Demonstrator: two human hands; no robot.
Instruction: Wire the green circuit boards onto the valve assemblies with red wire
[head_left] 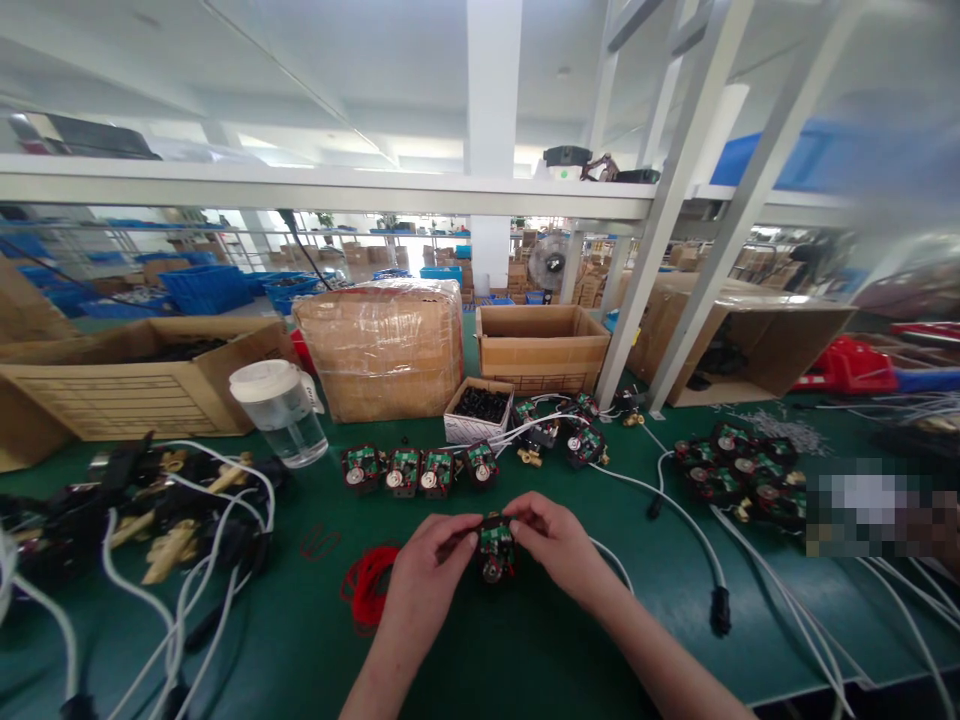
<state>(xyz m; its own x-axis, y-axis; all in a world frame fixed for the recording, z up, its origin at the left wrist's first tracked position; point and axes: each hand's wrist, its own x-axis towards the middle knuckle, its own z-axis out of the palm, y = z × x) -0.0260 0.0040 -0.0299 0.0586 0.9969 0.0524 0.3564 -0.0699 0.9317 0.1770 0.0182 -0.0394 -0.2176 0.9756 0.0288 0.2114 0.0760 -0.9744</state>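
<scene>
My left hand [426,570] and my right hand [551,540] meet over the green table [300,640], both pinched on one small black valve unit [495,548] with a green circuit board on top. A white cable runs from the unit to the right. Just behind my hands a row of several like units [416,468] lies side by side. A bundle of red rubber bands [367,585] lies left of my left hand.
A heap of black and brass parts with white cables [150,520] fills the left. A clear lidded jar [281,410], cardboard boxes [386,345], a small white box of black parts [480,408] and more units [739,470] at right stand behind.
</scene>
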